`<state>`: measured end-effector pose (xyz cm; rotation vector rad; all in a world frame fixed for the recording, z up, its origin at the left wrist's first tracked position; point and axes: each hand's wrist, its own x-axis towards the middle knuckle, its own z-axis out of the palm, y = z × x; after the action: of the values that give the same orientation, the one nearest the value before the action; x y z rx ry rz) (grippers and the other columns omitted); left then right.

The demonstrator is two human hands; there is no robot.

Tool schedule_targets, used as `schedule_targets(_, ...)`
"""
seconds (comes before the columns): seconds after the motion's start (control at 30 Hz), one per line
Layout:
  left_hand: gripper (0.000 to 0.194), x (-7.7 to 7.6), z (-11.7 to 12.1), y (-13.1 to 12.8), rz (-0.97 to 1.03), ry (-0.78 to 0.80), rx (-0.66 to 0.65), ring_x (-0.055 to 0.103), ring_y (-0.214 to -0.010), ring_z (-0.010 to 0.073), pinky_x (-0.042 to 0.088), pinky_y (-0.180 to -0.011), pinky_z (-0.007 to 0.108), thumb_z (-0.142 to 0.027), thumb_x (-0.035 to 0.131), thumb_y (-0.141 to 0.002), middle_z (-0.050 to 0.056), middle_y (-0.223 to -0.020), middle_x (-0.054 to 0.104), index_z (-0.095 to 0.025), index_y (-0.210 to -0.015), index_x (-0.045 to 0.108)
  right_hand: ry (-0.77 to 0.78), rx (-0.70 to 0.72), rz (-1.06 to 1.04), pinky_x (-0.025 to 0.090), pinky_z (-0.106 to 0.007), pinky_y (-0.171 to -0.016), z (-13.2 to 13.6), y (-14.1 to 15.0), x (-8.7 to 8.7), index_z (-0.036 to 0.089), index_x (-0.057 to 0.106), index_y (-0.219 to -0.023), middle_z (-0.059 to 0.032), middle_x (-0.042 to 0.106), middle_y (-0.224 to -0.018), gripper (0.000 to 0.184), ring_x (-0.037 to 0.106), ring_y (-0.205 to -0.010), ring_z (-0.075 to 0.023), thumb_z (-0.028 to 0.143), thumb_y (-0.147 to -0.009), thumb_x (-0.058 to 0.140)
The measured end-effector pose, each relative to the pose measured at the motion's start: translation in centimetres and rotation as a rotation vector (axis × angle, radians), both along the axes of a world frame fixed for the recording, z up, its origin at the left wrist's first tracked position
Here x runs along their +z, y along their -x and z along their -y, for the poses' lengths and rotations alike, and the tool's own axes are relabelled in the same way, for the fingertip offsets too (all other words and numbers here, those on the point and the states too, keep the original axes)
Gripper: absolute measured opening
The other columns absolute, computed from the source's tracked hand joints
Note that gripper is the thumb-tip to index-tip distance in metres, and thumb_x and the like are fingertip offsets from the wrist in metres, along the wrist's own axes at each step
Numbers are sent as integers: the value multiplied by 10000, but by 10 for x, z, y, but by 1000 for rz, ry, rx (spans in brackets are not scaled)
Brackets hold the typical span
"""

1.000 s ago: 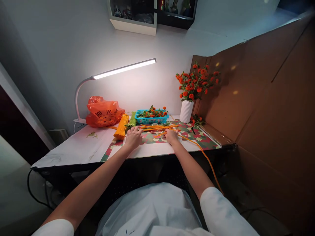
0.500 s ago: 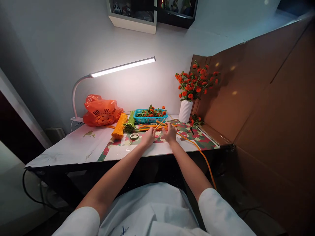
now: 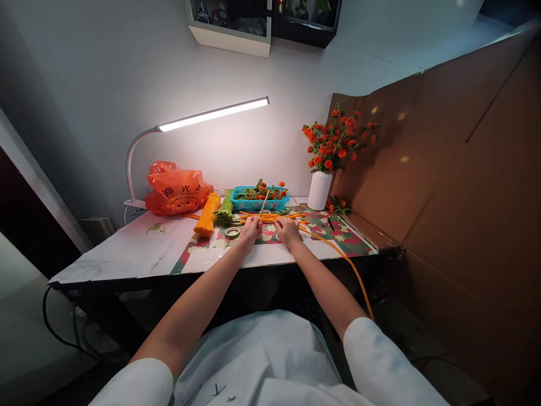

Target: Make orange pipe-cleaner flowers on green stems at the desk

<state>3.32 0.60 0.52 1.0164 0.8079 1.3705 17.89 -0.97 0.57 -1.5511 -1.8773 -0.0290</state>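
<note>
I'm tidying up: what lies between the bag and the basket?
The orange bundle, then the green bundle nearer the basket, in the head view.

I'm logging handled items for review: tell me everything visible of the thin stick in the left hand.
The thin stick is slim, straight and pale tan, wooden by its look, with no separate parts visible. The left hand holds it; its lower end is hidden by the hand. It points upward at a tilt, top leaning right, its upper length overlapping the blue basket in this view. Whether it touches anything besides the hand cannot be told.
</note>
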Motion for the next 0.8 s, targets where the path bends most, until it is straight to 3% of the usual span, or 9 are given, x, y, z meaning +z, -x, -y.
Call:
schedule_targets(0.1, 174, 1, 1, 1, 30, 8, -23, 331, -393, 45, 236, -427, 159, -180, 540, -789, -81, -561, 443, -207, -798, 369, 10, 1, -4, 230, -301, -738, 1, 1, 1, 187, 645, -827, -38, 681, -907, 295, 538, -898, -176, 304, -957, 406)
schedule_targets(0.47, 167, 1, 2, 3, 131, 5, -15, 314, -404, 35, 246, -438, 136, -207, 547, -885, -75, -560, 440, -192, -798, 407, 51, 56, -56, 274, -319, -799, -3, 1, -3, 192, 667, -799, -47, 689, -868, 285, 551, -905, -199, 336, -921, 454)
schedule_targets(0.63, 231, 3, 4, 6, 168, -13, -140, 298, -417, 32, 251, -443, 137, -228, 631, -839, -80, -539, 386, -177, -744, 427, 72, 269, -355, 345, -302, -781, -11, 0, -11, 215, 679, -907, -9, 632, -739, 313, 558, -772, -167, 434, -905, 457)
schedule_targets(0.8, 235, 9, 9, 10, 156, -74, -333, 303, -452, 43, 261, -458, 148, -223, 683, -790, -82, -540, 324, -165, -732, 464, 181, 493, -702, 364, -251, -555, -19, -1, -14, 212, 685, -873, 12, 524, -633, 404, 470, -587, -128, 574, -812, 515)
